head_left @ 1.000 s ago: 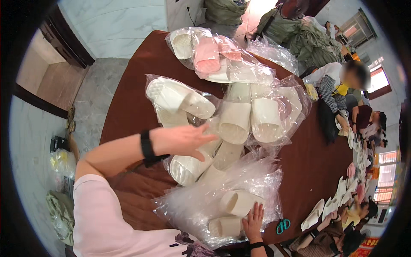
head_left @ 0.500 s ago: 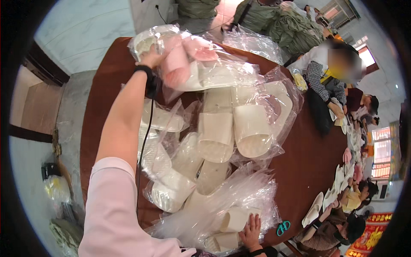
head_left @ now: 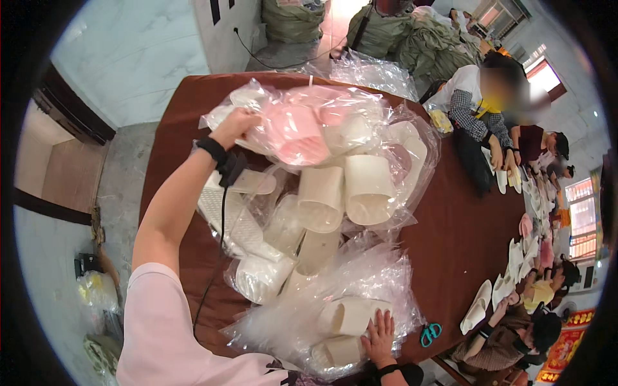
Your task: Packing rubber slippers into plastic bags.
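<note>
At the far left of the table, my left hand has its fingers closed on the edge of a clear plastic bag beside the bagged pink slippers. Cream slippers in clear bags lie in a heap just nearer than the pink ones. To the left of the heap are white slippers, partly under plastic. Close to me, my right hand rests with fingers spread on a clear plastic bag. Two cream slippers show through it, just left of those fingers.
Teal-handled scissors lie near the right edge of the brown-covered table. A black cable runs from my left wrist across the slippers. Other people work along the right, beside rows of slippers. Green sacks stand beyond the table.
My left hand has come a little nearer to me, and the bagged pink slippers have shifted down onto the cream ones. My right hand stays on its bag. The view has tilted slightly.
</note>
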A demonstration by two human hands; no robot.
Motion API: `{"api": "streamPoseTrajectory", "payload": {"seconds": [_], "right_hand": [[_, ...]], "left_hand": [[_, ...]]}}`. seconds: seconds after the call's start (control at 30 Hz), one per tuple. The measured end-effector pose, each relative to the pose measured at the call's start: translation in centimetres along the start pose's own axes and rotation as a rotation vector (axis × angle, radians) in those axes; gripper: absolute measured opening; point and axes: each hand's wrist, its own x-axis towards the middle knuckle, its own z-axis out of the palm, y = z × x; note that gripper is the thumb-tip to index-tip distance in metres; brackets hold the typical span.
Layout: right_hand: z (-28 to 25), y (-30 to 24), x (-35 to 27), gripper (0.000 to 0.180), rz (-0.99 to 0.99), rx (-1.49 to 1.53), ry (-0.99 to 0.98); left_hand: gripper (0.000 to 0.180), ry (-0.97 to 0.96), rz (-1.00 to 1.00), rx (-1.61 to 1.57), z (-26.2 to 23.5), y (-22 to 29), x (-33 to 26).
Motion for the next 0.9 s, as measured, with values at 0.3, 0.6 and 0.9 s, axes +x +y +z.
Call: {"api": "streamPoseTrajectory", "payload": {"seconds": [0.3, 0.6, 0.9], "right_hand": [[-0.2, -0.7, 0.5, 0.061, -0.038, -0.036, 0.075], [0.7, 0.1, -0.4, 0.057, -0.098, -0.089, 0.089], [1.2, 0.7, -0.6, 0.053, -0.169, -0.074, 0.255]], "left_hand": [[0.022, -0.158, -0.094, 0.156, 8.3, 8.0, -18.3], [0.032, -0.061, 0.144, 0.75, 10.6, 8.9, -27.7], [0.044, 0.027, 0.094, -0.133, 16.6, 12.3, -36.1]]}}
